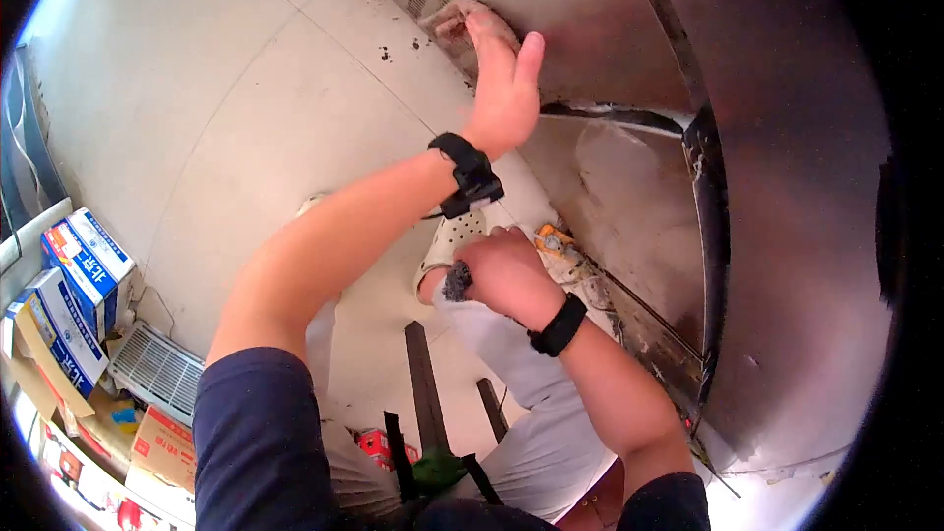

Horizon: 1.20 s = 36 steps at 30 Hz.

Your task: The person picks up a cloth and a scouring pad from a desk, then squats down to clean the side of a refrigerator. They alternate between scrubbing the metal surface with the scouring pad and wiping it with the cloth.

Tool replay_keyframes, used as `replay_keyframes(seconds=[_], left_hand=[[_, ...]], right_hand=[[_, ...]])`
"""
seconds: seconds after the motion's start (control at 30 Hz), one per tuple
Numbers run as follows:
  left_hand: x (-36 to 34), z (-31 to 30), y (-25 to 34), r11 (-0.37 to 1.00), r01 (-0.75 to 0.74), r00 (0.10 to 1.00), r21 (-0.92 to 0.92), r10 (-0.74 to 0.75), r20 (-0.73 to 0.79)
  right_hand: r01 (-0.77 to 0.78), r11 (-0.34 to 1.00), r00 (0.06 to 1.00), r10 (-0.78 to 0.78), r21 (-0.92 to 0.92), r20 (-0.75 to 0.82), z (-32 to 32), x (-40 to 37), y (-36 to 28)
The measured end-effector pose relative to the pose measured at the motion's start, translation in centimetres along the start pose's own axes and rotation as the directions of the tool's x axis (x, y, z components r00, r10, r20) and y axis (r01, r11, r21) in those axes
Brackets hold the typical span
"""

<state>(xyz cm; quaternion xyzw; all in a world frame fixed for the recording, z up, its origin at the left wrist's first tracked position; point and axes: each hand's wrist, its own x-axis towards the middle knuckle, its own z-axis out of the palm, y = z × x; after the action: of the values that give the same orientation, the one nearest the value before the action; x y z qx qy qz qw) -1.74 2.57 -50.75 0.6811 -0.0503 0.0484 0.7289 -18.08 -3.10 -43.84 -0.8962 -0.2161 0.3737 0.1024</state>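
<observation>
My left hand (506, 88) reaches forward to the low metal panel (590, 20), fingers stretched out flat against a brownish rag (447, 25) and thumb apart. The rag lies where the panel meets the floor, partly hidden by the fingers. Closer to me, my right hand (511, 280) is closed in a fist around a dark grey steel wool scrubber (457, 281). Only part of the scrubber shows beside the thumb side. Below this hand is my leg, with a light-coloured perforated clog (454, 236) on the foot.
To the right stands a large metal cabinet (787, 187) with a dark-edged opening (615, 172). Dirt and a yellow object (556, 239) lie along its base. Dark specks mark the tiled floor (246, 88). Blue-and-white cartons (88, 261) and a grey grille (157, 369) are at left.
</observation>
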Motion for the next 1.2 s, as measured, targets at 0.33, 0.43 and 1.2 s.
replay_keyframes(seconds=[0.33, 0.43, 1.2], left_hand=[[1.0, -1.7, -3.2, 0.946, 0.266, 0.964, -0.185, -0.258, 0.067], [-0.6, -1.7, -1.7, 0.954, -0.176, 0.984, 0.244, 0.161, 0.079], [0.9, -0.5, -4.5, 0.963, 0.250, 0.968, -0.103, -0.249, 0.022]], right_hand=[[-0.089, 0.996, 0.989, 0.086, 0.021, 0.118, -1.1, 0.5, -0.2], [-0.025, 0.999, 0.999, 0.024, 0.034, 0.039, -0.8, 0.3, -0.4], [-0.037, 0.999, 0.994, 0.039, -0.015, 0.099, -1.1, 0.9, -0.8]])
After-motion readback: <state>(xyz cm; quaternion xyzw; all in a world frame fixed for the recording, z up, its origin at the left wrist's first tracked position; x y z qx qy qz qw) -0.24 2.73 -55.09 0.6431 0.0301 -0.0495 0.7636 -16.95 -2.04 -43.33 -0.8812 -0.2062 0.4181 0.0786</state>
